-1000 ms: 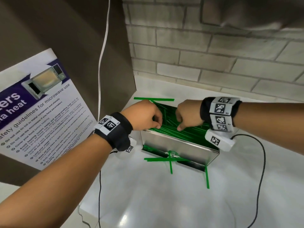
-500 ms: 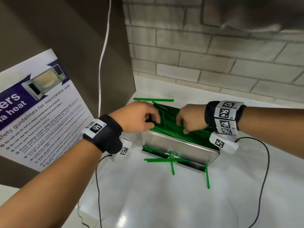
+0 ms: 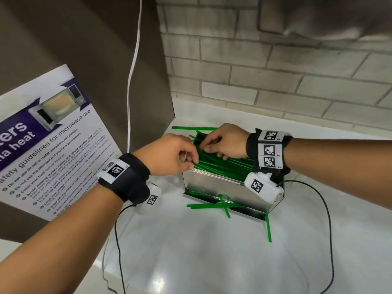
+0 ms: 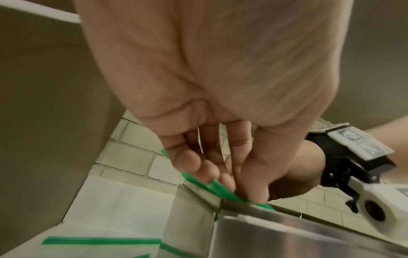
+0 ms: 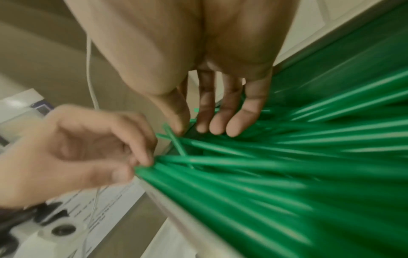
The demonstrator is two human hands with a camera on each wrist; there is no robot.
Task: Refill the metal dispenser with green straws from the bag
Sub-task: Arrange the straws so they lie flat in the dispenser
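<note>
the left hand (image 3: 169, 154) sits at the left end of the metal dispenser (image 3: 214, 185), its fingers curled and pinching the ends of a few green straws (image 3: 224, 164) right at the box's corner; the right-wrist view shows the thumb and fingertips (image 5: 143, 157) closed on the straw tips. the right hand (image 3: 227, 143) reaches in from the right over the open top, its fingers fairly straight and resting down on the straws near the back left of the bin, gripping nothing that can be seen. both wrists wear black bands with white marker tags and a small white camera unit, each trailing a thin black cable (image 3: 326, 219) over the table (image 3: 191, 251). the straws fill the dispenser lengthwise, some lying crooked over the left rim. loose straws (image 3: 212, 205) lie crossed in the tray slot at the dispenser's front, one (image 3: 269, 228) lies on the table beside its right front corner, and another (image 3: 191, 128) lies behind the box. a microwave safety poster (image 3: 48, 145) leans on the brown panel at left, a white cord (image 3: 132, 77) hangs beside it, and a pale brick wall (image 3: 275, 77) stands behind.
</note>
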